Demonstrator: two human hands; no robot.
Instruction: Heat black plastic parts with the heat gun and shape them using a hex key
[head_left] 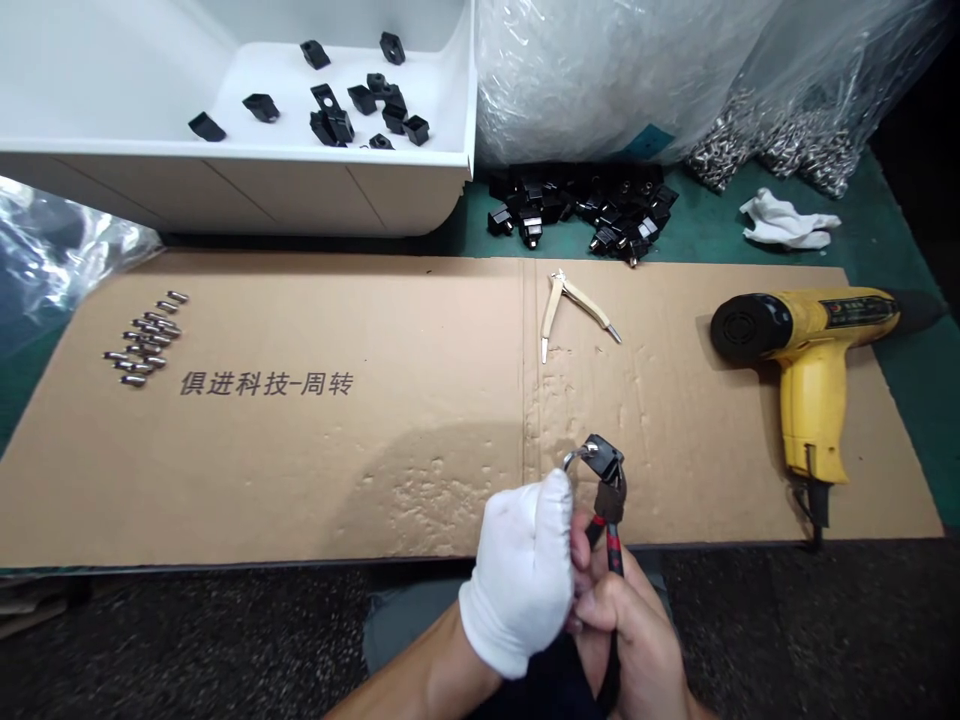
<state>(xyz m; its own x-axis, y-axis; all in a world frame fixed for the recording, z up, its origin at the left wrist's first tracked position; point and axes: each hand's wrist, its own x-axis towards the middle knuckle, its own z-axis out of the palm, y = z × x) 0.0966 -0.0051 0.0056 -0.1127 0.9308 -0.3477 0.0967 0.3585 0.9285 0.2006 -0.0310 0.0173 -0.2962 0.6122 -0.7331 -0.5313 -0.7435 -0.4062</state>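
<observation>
My left hand (525, 570), in a white glove, is closed around something mostly hidden; a thin curved metal tip sticks out above its thumb and touches a small black block (603, 457). Bare-skinned, my right hand (630, 625) wraps round the red and black handles of pliers (610, 500). The jaws of these pliers meet the lower side of the black block, just above the front edge of the cardboard. Both hands are side by side, nearly touching.
Cream-handled nippers (553, 312) lie on the cardboard (420, 350). A yellow heat gun (814, 400) is at right, small metal pins (150, 338) at left. Behind stand a white bin (300, 190), black parts (630, 215), a white glove (787, 220) and bags of metal parts (817, 150).
</observation>
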